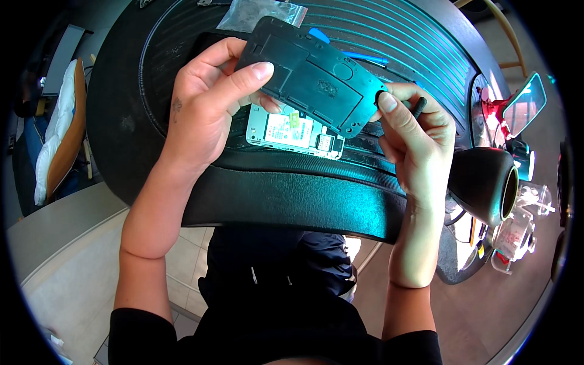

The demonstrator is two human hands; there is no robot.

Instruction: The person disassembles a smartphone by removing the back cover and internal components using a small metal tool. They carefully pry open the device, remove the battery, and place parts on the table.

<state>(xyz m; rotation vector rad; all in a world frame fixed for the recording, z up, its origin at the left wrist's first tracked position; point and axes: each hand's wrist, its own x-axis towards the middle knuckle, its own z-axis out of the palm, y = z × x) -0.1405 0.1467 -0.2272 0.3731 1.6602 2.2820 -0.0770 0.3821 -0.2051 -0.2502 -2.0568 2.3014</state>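
A black phone back cover (pixel 322 79) is held up, tilted, with its inner side towards me. My left hand (pixel 207 97) grips its left end, thumb on the face and fingers behind. At the other end, my right hand (pixel 423 131) pinches the corner between thumb and forefinger. A thin black stick-like tool (pixel 418 107) also pokes out from the right hand's fingers; its kind is unclear. Beneath the cover lies an opened phone (pixel 289 131) with a white-labelled battery and metal parts showing, its upper part hidden by the cover.
On the dark ribbed table (pixel 292 188), a clear plastic bag (pixel 258 15) and a blue slim tool (pixel 368 59) lie behind the cover. A black cup-shaped object (pixel 483 182) tips at the right, near a red stand with a panel (pixel 526 104) and clear plastic containers (pixel 516 234).
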